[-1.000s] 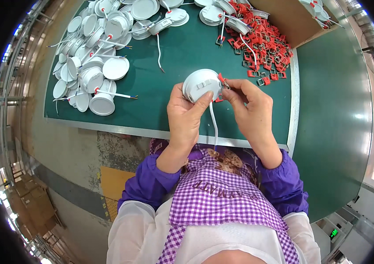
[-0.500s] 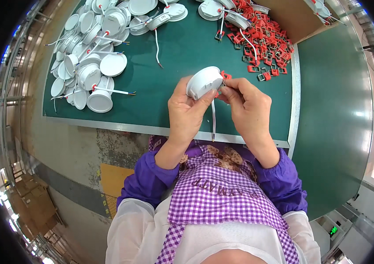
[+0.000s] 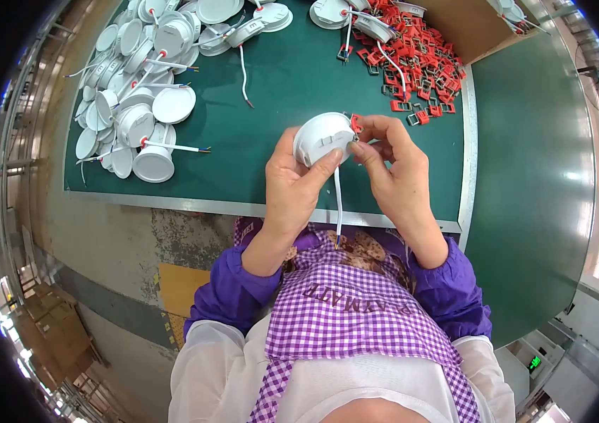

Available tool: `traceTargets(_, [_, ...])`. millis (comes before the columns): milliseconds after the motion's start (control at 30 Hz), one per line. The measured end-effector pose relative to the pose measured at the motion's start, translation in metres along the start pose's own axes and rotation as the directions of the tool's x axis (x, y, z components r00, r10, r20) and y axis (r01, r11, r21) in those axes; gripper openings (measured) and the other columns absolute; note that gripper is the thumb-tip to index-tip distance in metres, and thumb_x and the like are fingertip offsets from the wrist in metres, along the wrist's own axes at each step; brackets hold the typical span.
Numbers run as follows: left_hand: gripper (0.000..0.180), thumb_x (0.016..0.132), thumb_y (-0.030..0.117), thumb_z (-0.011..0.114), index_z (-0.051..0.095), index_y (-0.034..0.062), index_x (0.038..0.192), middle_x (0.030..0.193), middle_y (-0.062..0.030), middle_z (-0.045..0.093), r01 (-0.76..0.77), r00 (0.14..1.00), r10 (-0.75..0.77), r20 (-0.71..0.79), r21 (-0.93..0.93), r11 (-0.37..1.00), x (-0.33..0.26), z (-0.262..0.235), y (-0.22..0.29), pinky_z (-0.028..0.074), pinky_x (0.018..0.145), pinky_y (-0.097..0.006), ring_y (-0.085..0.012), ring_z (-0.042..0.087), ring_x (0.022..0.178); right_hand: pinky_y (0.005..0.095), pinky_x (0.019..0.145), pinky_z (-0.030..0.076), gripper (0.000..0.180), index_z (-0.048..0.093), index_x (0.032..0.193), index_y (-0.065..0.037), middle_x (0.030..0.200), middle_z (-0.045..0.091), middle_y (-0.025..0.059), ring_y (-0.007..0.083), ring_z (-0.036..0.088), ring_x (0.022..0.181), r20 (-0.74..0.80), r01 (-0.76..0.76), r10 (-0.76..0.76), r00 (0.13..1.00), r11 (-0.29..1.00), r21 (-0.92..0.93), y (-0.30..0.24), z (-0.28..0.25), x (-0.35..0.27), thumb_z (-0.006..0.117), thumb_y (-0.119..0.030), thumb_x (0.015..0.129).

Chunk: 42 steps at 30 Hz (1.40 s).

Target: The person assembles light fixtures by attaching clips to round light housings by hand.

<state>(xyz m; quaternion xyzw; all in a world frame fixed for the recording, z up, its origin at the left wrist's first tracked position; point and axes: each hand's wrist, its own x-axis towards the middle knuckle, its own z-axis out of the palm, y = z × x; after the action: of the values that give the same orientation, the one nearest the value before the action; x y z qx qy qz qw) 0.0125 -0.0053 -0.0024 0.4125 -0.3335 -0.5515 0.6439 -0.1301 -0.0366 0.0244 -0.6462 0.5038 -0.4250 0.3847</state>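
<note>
I hold a round white lamp housing (image 3: pixel 322 136) above the near edge of the green table (image 3: pixel 278 162). My left hand (image 3: pixel 299 187) grips it from below, thumb on its rim. My right hand (image 3: pixel 394 166) pinches a small red clip (image 3: pixel 356 123) against the housing's right side. A white wire (image 3: pixel 337 204) hangs from the housing down toward my purple checked apron.
A heap of white lamp housings with wires (image 3: pixel 133 106) lies at the table's far left. Loose red clips (image 3: pixel 423 63) are piled at the far right beside a cardboard box (image 3: pixel 468 21). More housings (image 3: pixel 341 14) lie along the far edge.
Both hands have stayed together at the housing, turning it slightly; the red clip now sits at its right rim under my right fingers.
</note>
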Motion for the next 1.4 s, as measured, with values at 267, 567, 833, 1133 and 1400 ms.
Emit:
traceTargets(267, [0.028,0.089,0.003,0.068,0.055,-0.0022,0.113,0.106,-0.0084,0.065,0.029,0.997,-0.027,0.073,-0.022,0.999,-0.004,0.009,0.005,0.053,0.086,-0.028,-0.0124,0.063,0.096,0.0251,0.069,0.053,0.042,0.059,0.119,0.004,0.105,0.068,0.011,0.0119,0.068,0.081,0.24,-0.263,0.224,0.945,0.954,0.142,-0.006,-0.034,0.013,0.075,-0.005,0.081])
traceTargets(567, [0.03,0.09,0.003,0.066,0.053,-0.0014,0.117,0.11,-0.0088,0.063,0.222,0.97,-0.217,0.11,-0.038,0.974,-0.012,0.005,-0.001,0.053,0.084,-0.027,-0.0126,0.063,0.098,0.0267,0.074,0.056,0.039,0.06,0.116,0.009,0.102,0.069,0.0146,0.0162,0.069,0.085,0.286,-0.388,0.343,0.894,0.915,0.114,0.009,-0.035,0.005,0.074,-0.005,0.082])
traceTargets(833, [0.045,0.09,-0.003,0.059,0.043,-0.0024,0.132,0.122,-0.0106,0.057,0.184,0.961,-0.16,0.227,-0.088,0.979,-0.01,-0.009,0.006,0.049,0.099,-0.036,-0.0196,0.057,0.115,0.0246,0.064,0.056,0.039,0.053,0.112,0.007,0.098,0.067,0.012,0.0173,0.069,0.081,0.316,-0.616,0.543,0.778,0.558,0.556,0.008,-0.011,-0.011,0.071,-0.019,0.09])
traceTargets(1133, [0.041,0.097,0.021,0.055,0.044,0.0012,0.131,0.117,-0.0177,0.062,0.324,0.944,-0.328,0.029,-0.259,0.91,-0.008,-0.033,0.018,0.054,0.083,-0.042,-0.0311,0.066,0.099,0.0381,0.067,0.05,0.023,0.064,0.098,-0.001,0.088,0.066,0.0149,0.0279,0.064,0.078,0.051,0.079,-0.067,0.996,0.957,-0.278,0.021,-0.001,0.028,0.072,-0.015,0.081])
traceTargets(1400, [0.04,0.097,0.024,0.055,0.049,0.0016,0.129,0.112,-0.0165,0.064,0.449,0.884,-0.447,0.136,-0.511,0.733,-0.008,-0.032,0.024,0.054,0.081,-0.041,-0.0326,0.065,0.099,0.0461,0.072,0.048,0.022,0.063,0.091,-0.002,0.087,0.063,0.0168,0.0357,0.062,0.084,0.354,0.256,-0.042,0.934,0.772,-0.582,0.043,0.007,0.072,0.074,-0.011,0.074])
